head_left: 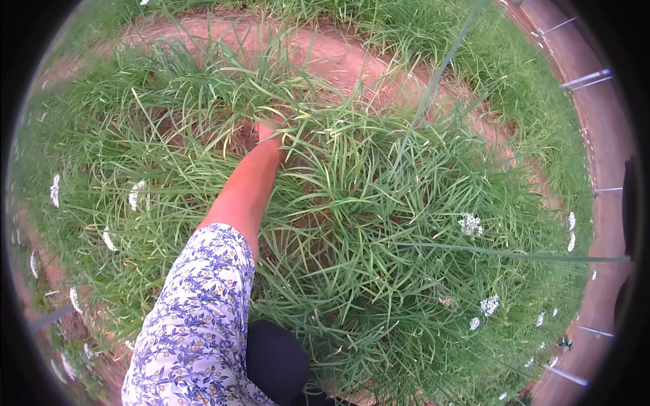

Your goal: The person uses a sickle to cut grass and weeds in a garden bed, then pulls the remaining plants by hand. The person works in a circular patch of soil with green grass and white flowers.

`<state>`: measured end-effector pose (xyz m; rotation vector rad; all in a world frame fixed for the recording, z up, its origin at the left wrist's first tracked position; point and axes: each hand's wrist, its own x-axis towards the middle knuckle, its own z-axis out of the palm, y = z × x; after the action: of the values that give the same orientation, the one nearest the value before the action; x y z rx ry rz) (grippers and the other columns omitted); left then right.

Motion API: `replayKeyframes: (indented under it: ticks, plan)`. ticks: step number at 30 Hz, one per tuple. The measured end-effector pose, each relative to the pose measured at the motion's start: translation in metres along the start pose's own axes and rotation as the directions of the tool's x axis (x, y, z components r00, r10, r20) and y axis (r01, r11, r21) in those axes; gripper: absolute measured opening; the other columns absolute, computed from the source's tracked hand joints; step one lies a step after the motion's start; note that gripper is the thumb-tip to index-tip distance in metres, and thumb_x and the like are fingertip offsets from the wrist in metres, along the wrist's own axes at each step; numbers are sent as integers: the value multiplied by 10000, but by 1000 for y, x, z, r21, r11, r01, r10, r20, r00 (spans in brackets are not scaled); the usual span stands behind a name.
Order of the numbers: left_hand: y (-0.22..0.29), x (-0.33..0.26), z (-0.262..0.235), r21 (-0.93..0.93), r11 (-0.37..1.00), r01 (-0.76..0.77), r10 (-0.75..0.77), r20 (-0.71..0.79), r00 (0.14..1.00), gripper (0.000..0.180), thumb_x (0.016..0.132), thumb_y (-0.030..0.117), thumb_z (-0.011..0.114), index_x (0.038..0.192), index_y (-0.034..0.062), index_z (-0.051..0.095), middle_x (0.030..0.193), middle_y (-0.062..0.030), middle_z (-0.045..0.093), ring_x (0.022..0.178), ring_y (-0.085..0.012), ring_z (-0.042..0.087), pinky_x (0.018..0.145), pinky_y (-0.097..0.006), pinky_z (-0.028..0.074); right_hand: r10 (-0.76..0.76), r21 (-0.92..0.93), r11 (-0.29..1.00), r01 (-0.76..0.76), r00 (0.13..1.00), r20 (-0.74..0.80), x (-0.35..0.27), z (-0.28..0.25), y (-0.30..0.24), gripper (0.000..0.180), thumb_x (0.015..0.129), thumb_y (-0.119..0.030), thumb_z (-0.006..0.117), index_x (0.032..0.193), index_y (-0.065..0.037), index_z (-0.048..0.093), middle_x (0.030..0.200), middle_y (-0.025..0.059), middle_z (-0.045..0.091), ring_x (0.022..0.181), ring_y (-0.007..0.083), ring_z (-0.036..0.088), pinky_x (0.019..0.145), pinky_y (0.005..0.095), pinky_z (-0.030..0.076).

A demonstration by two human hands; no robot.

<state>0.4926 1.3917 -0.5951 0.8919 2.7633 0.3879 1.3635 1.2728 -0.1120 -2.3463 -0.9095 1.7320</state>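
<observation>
My left arm, in a white sleeve (196, 318) with blue flowers, reaches from the lower left into a dense clump of long, narrow green leaves (352, 155). Low among the leaves, close to the bare reddish soil, is my left hand (269, 128). Leaves and the wrist hide its fingers, so whether it grips anything does not show. My right hand is out of the picture.
A dark rounded shape, perhaps my knee (276, 358), is beside the sleeve. A strip of reddish soil (332, 57) curves behind the clump. White flower heads (470, 224) stand among the leaves. A pale path (589, 122) with light bars runs along the right.
</observation>
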Motion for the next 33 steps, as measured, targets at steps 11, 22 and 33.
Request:
replayKeyframes:
  ticks: [11,22,33]
  plan:
    - [25,-57,-54,198,933,-300,277,136,951,281,946,272,560,1088,92,724,1056,-164,740,953,-339,717,794,-471,574,65,-7,998,-65,996,-58,-8,-7,6,368,1022,-330,652,1263,-52,639,1065,83,725,959,206,687,861,375,564]
    - [1,-111,-42,-303,658,-690,752,317,578,362,948,343,611,1163,66,701,1189,-214,674,1124,-436,622,961,-477,515,38,-53,998,-34,997,67,10,-5,-1,384,1028,-329,641,1295,-54,614,1098,89,714,976,205,678,856,364,555]
    - [33,-128,-138,94,966,-242,195,354,915,294,952,246,579,1141,78,730,1203,-179,723,1125,-359,689,963,-478,543,1,-114,994,3,999,36,16,0,-6,320,1033,-301,635,1268,-84,624,1034,97,727,948,220,692,823,375,562]
